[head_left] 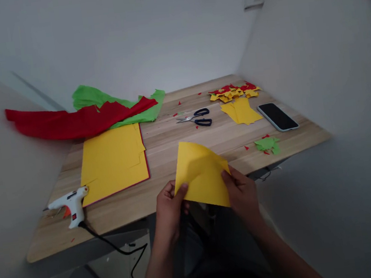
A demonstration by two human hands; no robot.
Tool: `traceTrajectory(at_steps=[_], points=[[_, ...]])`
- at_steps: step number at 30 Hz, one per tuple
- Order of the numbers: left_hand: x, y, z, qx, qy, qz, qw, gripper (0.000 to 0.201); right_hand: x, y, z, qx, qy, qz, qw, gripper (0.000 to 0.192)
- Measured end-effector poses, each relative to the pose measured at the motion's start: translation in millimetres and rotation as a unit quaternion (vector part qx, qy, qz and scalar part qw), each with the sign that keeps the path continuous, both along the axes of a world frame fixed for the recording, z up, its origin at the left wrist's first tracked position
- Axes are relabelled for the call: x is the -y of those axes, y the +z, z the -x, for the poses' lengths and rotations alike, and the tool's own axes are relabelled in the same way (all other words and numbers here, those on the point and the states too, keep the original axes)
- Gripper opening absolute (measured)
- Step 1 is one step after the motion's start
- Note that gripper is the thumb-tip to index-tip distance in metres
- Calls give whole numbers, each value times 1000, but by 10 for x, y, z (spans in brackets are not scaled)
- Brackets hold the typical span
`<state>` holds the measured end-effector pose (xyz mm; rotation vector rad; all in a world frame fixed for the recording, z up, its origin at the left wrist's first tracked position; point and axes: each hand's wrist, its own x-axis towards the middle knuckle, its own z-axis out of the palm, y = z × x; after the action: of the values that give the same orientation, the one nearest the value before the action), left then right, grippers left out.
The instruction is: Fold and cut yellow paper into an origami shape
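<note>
Both hands hold one yellow paper sheet (202,173) in the air, just in front of the near edge of the tabletop (165,141). The left hand (169,209) pinches its lower left edge and the right hand (242,193) pinches its right edge. The sheet seems partly folded, so this looks like a folding step. Pressing a crease would need the edges aligned. Scissors (198,117) lie well apart.
</note>
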<state>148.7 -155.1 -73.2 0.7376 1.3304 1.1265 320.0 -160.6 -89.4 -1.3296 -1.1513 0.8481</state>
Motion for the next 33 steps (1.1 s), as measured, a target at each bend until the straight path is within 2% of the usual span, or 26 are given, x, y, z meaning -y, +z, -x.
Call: traceTrajectory(at_steps=[2,4,6,9,13,18,20,23,25,26,27,29,31,33], points=[[-16,11,-59,44,46,-26,998,32,37,-37,4,76,12,-96,992,43],[-9,66,-143,115,67,-50,990,29,65,-64,17,175,46,-203,962,57],[16,136,-229,184,67,-62,979,30,72,-66,43,261,69,-259,928,63],[63,204,-310,246,55,-54,966,34,65,-29,93,337,78,-262,901,60],[99,227,-312,284,46,-42,957,43,71,13,133,371,84,-261,887,51],[76,305,-260,235,27,-51,970,47,106,-54,114,337,99,-289,891,47],[67,322,-244,222,27,-50,973,47,129,-84,114,301,107,-291,902,46],[65,273,-221,205,30,-46,977,48,156,-78,143,201,72,-212,954,42],[65,194,-197,164,24,-49,985,47,152,-49,172,84,23,-91,992,37],[64,151,-180,128,24,-50,990,45,139,-33,184,10,7,-26,1000,37],[62,110,-159,87,28,-49,995,43,121,-20,192,-67,-2,32,997,38],[59,49,-109,27,39,-38,998,40,68,-1,194,-194,-4,108,975,39],[62,23,-57,12,32,-31,999,40,9,9,177,-258,1,129,958,41],[72,22,-17,20,4,-44,999,38,-44,18,153,-272,13,130,953,45]])
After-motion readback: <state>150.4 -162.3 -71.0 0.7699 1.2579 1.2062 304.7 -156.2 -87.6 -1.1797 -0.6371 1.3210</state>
